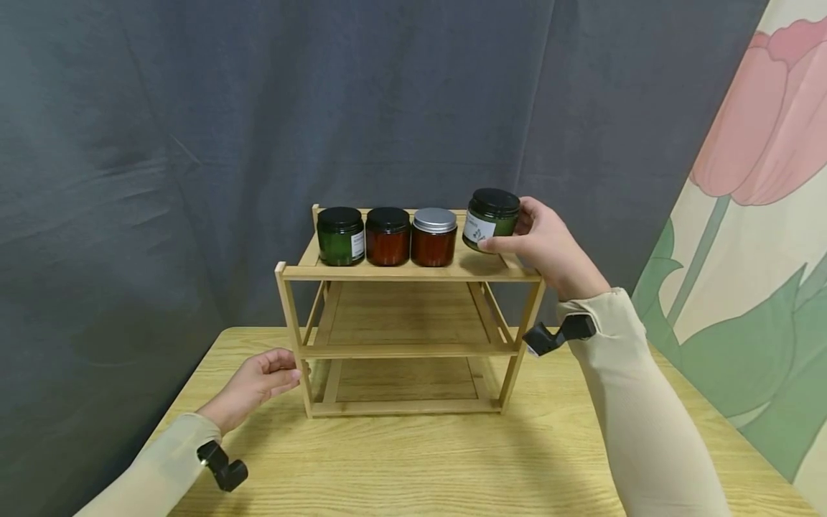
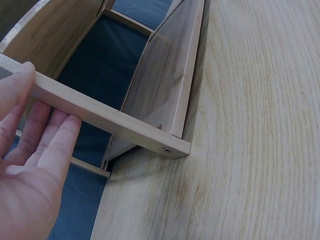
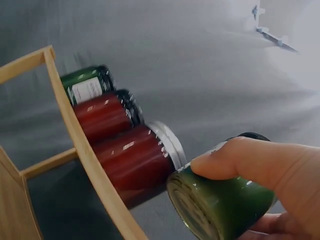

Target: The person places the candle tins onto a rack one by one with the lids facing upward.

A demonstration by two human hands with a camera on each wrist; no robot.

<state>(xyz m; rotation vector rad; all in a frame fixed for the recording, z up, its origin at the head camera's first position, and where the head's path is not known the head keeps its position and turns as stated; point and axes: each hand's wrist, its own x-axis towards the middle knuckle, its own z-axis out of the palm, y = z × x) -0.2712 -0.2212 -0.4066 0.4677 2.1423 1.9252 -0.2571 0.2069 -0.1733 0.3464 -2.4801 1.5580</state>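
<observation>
My right hand (image 1: 545, 240) grips a green glass jar (image 1: 502, 225) with a black lid and white label, thumb across its front. It is held tilted over the right end of the top shelf of a three-tier wooden rack (image 1: 413, 273), its base showing in the right wrist view. Left of it on that shelf stand an amber jar with a silver lid (image 1: 433, 244), an amber jar with a black lid (image 1: 388, 244) and another green jar (image 1: 337, 244). Low at the rack's left front leg (image 2: 115, 120), my left hand (image 1: 258, 384) holds the leg between thumb and fingers.
The rack stands on a light wood-grain table (image 1: 413, 467). Its middle shelf (image 1: 400, 316) and bottom shelf (image 1: 407, 380) are bare. A dark grey curtain (image 1: 388, 93) hangs behind, and a tulip-patterned panel (image 1: 743, 215) borders the right side.
</observation>
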